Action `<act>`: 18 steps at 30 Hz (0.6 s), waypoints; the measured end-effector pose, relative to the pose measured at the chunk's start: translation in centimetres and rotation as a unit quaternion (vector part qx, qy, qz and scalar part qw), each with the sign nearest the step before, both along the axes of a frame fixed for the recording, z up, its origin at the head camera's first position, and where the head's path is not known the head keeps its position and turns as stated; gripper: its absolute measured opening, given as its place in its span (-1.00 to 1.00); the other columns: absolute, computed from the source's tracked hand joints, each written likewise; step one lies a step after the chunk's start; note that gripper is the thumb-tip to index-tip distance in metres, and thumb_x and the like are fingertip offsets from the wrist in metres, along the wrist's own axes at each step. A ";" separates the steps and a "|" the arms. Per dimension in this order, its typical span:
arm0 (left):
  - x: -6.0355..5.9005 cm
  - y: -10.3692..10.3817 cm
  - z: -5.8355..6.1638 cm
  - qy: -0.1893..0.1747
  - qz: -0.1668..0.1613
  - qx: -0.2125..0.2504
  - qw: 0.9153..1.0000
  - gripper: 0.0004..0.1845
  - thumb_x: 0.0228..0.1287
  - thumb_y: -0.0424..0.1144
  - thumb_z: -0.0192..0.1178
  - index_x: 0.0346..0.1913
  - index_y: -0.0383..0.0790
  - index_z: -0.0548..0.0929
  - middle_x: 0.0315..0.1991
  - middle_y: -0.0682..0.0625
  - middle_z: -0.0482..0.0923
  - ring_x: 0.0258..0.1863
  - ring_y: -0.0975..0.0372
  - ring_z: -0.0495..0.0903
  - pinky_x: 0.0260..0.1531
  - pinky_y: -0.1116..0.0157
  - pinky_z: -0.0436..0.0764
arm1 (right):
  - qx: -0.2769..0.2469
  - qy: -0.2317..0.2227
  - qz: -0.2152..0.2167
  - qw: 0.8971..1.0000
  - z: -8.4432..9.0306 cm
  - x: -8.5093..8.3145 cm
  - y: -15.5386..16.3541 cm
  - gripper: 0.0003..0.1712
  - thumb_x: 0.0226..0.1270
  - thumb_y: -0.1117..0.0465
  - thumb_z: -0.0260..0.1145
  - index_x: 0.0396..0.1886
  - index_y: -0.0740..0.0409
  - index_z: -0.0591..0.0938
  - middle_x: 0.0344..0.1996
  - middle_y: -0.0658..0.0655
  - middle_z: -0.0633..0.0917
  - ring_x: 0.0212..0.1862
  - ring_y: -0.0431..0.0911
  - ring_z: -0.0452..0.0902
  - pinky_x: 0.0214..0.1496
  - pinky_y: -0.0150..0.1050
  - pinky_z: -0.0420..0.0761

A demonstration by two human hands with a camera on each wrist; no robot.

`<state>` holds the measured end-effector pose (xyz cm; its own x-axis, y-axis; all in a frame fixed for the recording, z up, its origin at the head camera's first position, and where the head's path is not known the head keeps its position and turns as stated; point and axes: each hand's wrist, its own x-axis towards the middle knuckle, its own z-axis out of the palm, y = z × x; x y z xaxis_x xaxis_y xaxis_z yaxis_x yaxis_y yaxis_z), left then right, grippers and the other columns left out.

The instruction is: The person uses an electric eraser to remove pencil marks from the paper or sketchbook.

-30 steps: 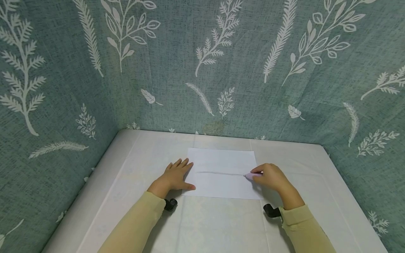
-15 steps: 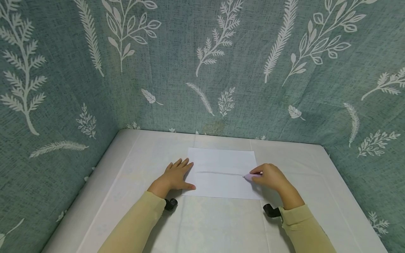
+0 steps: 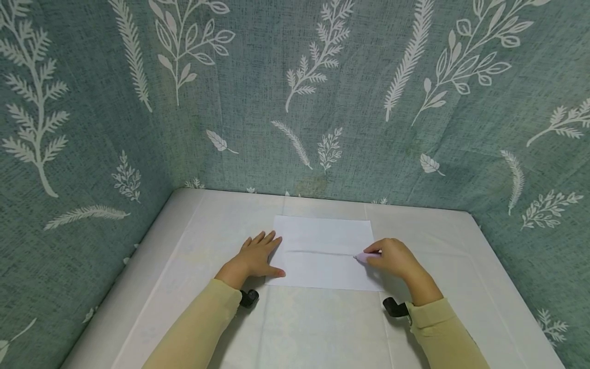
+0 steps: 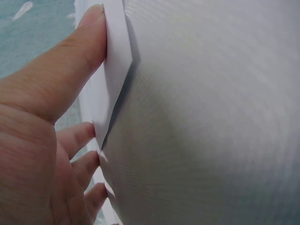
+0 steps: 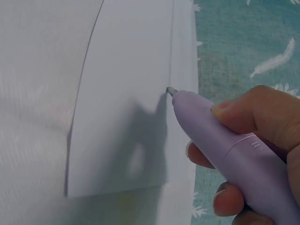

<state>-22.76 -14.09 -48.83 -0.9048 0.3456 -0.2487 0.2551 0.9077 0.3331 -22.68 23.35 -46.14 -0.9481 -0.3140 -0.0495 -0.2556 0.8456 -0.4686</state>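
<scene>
A white sheet of paper (image 3: 322, 241) lies flat on the white table (image 3: 207, 225), with a thin grey line drawn across its middle. My left hand (image 3: 255, 253) lies flat with straight fingers on the sheet's left edge (image 4: 115, 70), holding it down. My right hand (image 3: 392, 256) grips a lilac pen (image 3: 366, 256) whose tip (image 5: 171, 90) touches the paper at the line's right end. The pen's barrel (image 5: 225, 150) runs back between my thumb and fingers.
Green fabric walls (image 3: 295, 102) with white leaf prints close in the table on the left, back and right. Black wrist camera mounts (image 3: 249, 297) sit under both sleeves. Bare tablecloth (image 3: 313, 328) stretches in front of the sheet.
</scene>
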 end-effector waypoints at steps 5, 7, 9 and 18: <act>0.0 0.0 -0.2 0.004 0.000 0.003 1.000 0.11 0.03 0.30 0.43 0.58 -0.09 0.19 0.60 -0.13 -0.04 0.58 -0.10 -0.13 0.47 -0.20 -0.12 | 0.001 0.004 -0.010 1.000 -0.1 -0.1 0.0 -0.77 0.27 0.17 0.44 -0.15 0.18 0.82 -0.16 0.16 0.78 -0.02 0.15 0.66 0.08 0.11 0.58; -0.1 0.0 -0.2 0.004 -0.001 0.003 1.000 0.11 0.03 0.30 0.43 0.58 -0.09 0.19 0.60 -0.13 -0.04 0.58 -0.10 -0.13 0.47 -0.20 -0.11 | 0.000 0.005 -0.009 1.000 -0.2 -0.1 0.1 -0.77 0.27 0.16 0.43 -0.15 0.18 0.82 -0.16 0.16 0.78 -0.02 0.15 0.66 0.08 0.12 0.58; -0.1 0.0 -0.2 0.004 -0.002 0.004 1.000 0.11 0.04 0.29 0.43 0.58 -0.09 0.18 0.60 -0.13 -0.04 0.58 -0.10 -0.13 0.47 -0.20 -0.11 | -0.002 0.004 -0.008 1.000 -0.2 -0.1 0.0 -0.77 0.27 0.16 0.44 -0.15 0.17 0.82 -0.16 0.15 0.78 -0.02 0.14 0.66 0.08 0.12 0.59; 0.0 -0.1 0.1 -0.001 -0.004 0.005 1.000 0.11 0.05 0.29 0.42 0.58 -0.10 0.17 0.61 -0.14 -0.05 0.58 -0.11 -0.14 0.47 -0.20 -0.12 | -0.005 -0.001 -0.007 1.000 -0.1 -0.1 0.0 -0.79 0.27 0.18 0.44 -0.16 0.16 0.82 -0.16 0.15 0.78 -0.02 0.14 0.65 0.08 0.11 0.58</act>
